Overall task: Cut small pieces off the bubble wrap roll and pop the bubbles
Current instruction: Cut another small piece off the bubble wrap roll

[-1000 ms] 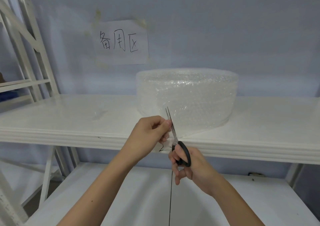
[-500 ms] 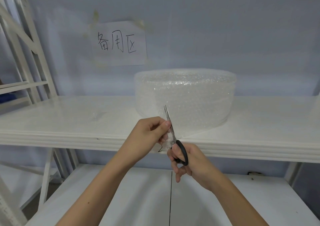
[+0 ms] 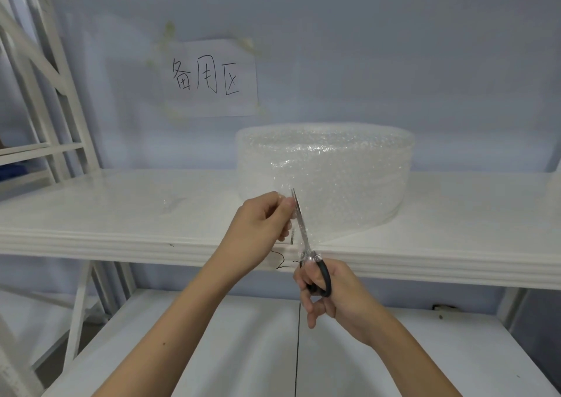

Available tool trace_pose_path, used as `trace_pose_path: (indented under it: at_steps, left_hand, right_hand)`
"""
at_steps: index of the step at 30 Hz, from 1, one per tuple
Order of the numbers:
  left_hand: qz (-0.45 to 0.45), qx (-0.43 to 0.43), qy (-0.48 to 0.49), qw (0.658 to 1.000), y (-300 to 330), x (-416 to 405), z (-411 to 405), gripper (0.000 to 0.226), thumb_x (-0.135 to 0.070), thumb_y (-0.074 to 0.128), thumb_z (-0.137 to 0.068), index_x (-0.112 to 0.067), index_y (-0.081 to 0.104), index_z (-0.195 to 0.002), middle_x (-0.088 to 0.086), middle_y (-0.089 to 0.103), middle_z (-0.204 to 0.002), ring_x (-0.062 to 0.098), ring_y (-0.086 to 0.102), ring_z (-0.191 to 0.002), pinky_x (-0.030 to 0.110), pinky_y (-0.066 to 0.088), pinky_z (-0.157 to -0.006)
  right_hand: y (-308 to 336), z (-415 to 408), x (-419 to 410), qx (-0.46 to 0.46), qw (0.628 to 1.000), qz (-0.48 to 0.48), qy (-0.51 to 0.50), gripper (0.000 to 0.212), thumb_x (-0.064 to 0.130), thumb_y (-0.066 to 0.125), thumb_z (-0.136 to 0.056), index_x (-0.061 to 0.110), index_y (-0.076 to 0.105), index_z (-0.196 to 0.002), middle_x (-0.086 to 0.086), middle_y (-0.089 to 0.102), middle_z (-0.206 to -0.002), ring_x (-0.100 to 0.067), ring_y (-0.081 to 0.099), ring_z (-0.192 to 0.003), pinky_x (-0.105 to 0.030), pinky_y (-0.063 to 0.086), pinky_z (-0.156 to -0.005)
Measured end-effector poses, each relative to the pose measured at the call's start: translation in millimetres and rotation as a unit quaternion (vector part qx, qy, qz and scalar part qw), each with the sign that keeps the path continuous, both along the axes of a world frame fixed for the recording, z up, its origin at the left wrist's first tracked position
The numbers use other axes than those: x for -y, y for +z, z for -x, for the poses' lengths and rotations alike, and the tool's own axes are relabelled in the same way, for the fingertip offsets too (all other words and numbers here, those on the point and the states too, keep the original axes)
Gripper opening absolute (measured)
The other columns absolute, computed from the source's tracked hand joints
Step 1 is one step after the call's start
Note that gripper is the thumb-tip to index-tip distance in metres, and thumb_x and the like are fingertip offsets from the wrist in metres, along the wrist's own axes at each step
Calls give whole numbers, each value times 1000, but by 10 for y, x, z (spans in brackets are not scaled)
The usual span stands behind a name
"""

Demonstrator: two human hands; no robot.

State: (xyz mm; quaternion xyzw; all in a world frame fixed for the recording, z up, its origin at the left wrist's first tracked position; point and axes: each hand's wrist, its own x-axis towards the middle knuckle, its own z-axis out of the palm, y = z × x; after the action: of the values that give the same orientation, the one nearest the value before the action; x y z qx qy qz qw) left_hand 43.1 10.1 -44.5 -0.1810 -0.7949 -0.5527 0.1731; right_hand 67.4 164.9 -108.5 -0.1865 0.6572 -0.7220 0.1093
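Two hands work: left hand (image 3: 261, 217) pinches bubble wrap (image 3: 331, 172) on shelf (image 3: 121, 214), right hand (image 3: 337, 296) grips scissors (image 3: 303, 235).

My right hand (image 3: 332, 293) covers most of the scissors (image 3: 306, 244) handle; only 1 black loop shows. My left hand (image 3: 261, 223) hides the bubble wrap (image 3: 328, 168) edge it pinches. Both forearms cut off at bottom edge. Shelf (image 3: 455, 232) runs past both sides.

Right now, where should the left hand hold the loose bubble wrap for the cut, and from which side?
Pinch the free edge of the sheet, left of the scissors, coming from the left as the left hand does. The blades stand upright along the sheet, and the roll anchors the right side, so this probably keeps it taut.
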Motion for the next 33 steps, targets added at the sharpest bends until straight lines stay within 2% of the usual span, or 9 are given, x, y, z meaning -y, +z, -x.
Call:
trace_pose_path:
  at_steps: [4, 7, 11, 17, 22, 24, 28, 30, 33]
  left_hand:
    - [18, -3, 2, 1000, -36, -30, -4, 30, -23, 50, -100, -11, 62, -76, -4, 58, -61, 10, 56, -57, 36, 52, -68]
    - [6, -4, 7, 1000, -35, -32, -7, 31, -24, 48, -100, -13, 61, -75, 0, 58, -63, 12, 56, -58, 43, 54, -72]
    - [20, -12, 4, 1000, -23, -11, -26, 33, -24, 48, -101, -16, 58, -71, 2, 59, -62, 13, 55, -59, 46, 52, -74]
    - [45, -28, 5, 999, -61, -5, -61, 32, -26, 48, -101, -22, 58, -71, -2, 60, -61, 14, 55, -61, 41, 50, -69]
    - [47, -38, -1, 998, -38, -12, -68, 34, -25, 48, -101, -24, 55, -68, -5, 56, -59, 10, 50, -57, 28, 41, -62]
    - [46, -40, -4, 998, -32, -12, -71, 33, -25, 49, -101, -24, 55, -68, -5, 55, -58, 9, 49, -57, 26, 40, -60]
    - [43, -43, -14, 998, -23, 12, -72, 36, -23, 49, -101, -26, 53, -65, -7, 55, -57, 9, 49, -57, 25, 40, -60]
    - [43, -44, -20, 998, -23, 20, -71, 35, -23, 49, -101, -22, 53, -66, -7, 55, -58, 10, 50, -58, 25, 41, -61]
    - [51, -45, -31, 997, -43, 32, -63, 33, -23, 49, -101, -20, 54, -68, -5, 55, -61, 10, 51, -60, 25, 41, -62]
  right_hand:
    - [-58, -28, -4, 9, 1000, 19, 15, 36, 41, 59, -81, 8, 55, -67, -3, 49, -72, -18, 47, -51, -31, 50, -45]
    - [-104, -34, -25, 2, 1000, 8, 18, 33, 34, 60, -91, 13, 56, -65, -5, 46, -76, -19, 48, -53, -32, 51, -46]
    - [-118, -46, -44, -8, 1000, 0, 21, 25, 28, 53, -86, 11, 54, -68, -6, 42, -77, -19, 47, -53, -31, 50, -46]
    - [27, -10, -27, -17, 1000, -8, 9, 33, 39, 58, -83, 12, 55, -64, -7, 46, -74, -18, 48, -51, -31, 51, -46]
    - [139, 32, -26, -34, 999, -16, 24, 33, 49, 64, -79, 21, 61, -61, -4, 49, -75, -18, 49, -52, -31, 52, -48]
    - [174, 31, -24, -37, 999, -18, 25, 33, 50, 64, -75, 20, 61, -62, -2, 48, -73, -18, 49, -52, -30, 52, -47]
    - [181, 55, -28, -37, 999, -26, 17, 40, 49, 67, -82, 16, 57, -63, -3, 46, -71, -16, 49, -50, -28, 51, -45]
    - [185, 60, -35, -38, 999, -29, 21, 44, 56, 73, -72, 16, 58, -63, -3, 47, -71, -16, 50, -50, -28, 52, -45]
    - [197, 65, -49, -40, 999, -34, 13, 37, 48, 66, -79, 14, 59, -65, -5, 47, -73, -16, 50, -49, -29, 51, -44]
